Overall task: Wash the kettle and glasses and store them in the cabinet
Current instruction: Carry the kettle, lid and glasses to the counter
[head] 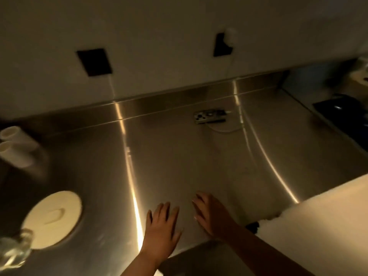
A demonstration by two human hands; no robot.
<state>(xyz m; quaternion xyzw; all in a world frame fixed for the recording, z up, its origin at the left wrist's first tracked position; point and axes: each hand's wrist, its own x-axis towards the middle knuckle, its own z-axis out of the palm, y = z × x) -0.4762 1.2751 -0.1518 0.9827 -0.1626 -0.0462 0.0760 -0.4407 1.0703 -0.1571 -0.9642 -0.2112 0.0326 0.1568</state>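
Below, two empty hands, left hand (162, 229) and right hand (211, 214), spread released over one steel counter (179, 156) near two white cups (15, 148).

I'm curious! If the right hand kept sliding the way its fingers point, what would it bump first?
Probably the phone near the back wall; the steel counter before the right hand looks bare, though depth is unclear.

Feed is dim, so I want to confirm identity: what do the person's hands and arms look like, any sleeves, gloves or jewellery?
Both the left hand and right hand are bare: no gloves, and no rings or watch that the blurry picture shows. Both forearms are uncovered to the frame's edge, so no sleeves appear.
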